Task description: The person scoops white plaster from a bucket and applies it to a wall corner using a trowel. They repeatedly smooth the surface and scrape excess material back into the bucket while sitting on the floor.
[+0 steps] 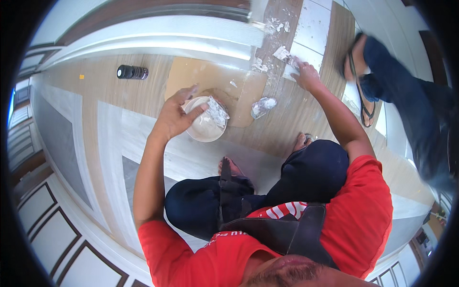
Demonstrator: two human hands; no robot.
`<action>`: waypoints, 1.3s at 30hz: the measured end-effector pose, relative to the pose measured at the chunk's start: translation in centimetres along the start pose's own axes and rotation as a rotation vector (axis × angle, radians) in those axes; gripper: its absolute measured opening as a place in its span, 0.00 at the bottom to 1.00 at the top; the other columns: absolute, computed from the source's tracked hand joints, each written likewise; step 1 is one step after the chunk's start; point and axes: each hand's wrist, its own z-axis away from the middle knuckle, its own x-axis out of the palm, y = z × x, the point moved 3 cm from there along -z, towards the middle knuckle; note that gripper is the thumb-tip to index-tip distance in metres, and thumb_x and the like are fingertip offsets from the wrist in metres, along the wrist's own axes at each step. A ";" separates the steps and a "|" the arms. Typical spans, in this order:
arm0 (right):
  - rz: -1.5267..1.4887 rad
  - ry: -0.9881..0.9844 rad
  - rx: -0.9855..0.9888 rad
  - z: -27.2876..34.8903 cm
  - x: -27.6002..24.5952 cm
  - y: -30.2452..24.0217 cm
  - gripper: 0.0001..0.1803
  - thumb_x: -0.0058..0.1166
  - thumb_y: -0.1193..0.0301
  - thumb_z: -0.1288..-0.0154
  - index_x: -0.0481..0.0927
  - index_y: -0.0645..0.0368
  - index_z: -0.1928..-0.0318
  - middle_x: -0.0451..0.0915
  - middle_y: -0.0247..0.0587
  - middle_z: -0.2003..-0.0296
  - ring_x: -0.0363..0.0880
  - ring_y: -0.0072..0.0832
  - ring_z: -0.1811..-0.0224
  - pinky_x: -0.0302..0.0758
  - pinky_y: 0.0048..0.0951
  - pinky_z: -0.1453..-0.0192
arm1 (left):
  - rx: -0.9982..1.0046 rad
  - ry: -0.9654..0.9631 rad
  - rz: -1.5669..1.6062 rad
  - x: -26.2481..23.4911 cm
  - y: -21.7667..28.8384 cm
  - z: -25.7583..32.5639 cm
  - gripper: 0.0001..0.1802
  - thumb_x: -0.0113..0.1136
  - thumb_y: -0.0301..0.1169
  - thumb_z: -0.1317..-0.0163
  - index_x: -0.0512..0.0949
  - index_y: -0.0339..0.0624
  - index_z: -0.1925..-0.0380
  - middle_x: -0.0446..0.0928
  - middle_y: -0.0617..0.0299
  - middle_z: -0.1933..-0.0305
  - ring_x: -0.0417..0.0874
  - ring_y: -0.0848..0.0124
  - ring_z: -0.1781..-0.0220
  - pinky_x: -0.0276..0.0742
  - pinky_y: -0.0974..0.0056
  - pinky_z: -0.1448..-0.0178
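Note:
A white bowl [203, 130] sits left of the middle, smeared inside with pale paste. A flat piece coated in white paste [217, 114] lies across its right side. My left hand [174, 117] is at the bowl's left rim, thumb over the inside and fingers stretched out beyond the rim. Farther to the right, my right hand [307, 76] is closed on a putty knife [282, 53], its handle mostly hidden by my fingers. White paste covers the visible part of the knife, which is over the strip between wood-look planks and white tile.
Brown cardboard [191, 71] lies under and behind the bowl. A paste-smeared clear packet [263, 107] is right of it, a dark bottle [133, 72] on its side at left. Another person's sandalled foot [359, 71] stands at right. White crumbs [277, 25] litter the far planks.

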 end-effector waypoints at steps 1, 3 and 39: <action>0.019 -0.029 -0.044 0.2 1.1 1.1 0.32 0.57 0.61 0.29 0.72 0.48 0.26 0.77 0.53 0.41 0.77 0.49 0.38 0.76 0.46 0.34 | 0.009 -0.105 0.001 0.4 2.0 -0.2 0.35 0.74 0.41 0.36 0.76 0.41 0.31 0.80 0.49 0.36 0.81 0.59 0.37 0.76 0.57 0.34; -0.040 -0.051 -0.070 0.5 1.8 1.7 0.31 0.55 0.63 0.29 0.72 0.45 0.26 0.77 0.53 0.44 0.78 0.49 0.40 0.76 0.45 0.35 | 0.109 -0.181 -0.038 1.1 4.4 -0.4 0.35 0.75 0.40 0.37 0.76 0.40 0.32 0.81 0.50 0.37 0.81 0.60 0.37 0.76 0.57 0.33; -0.048 -0.063 -0.405 -1.2 -1.8 -6.4 0.18 0.52 0.78 0.37 0.86 0.54 0.48 0.85 0.53 0.62 0.88 0.49 0.58 0.85 0.48 0.53 | 0.110 -0.649 -0.543 20.7 -1.3 -10.3 0.75 0.61 0.78 0.49 0.47 0.27 0.20 0.52 0.37 0.17 0.52 0.43 0.15 0.44 0.44 0.13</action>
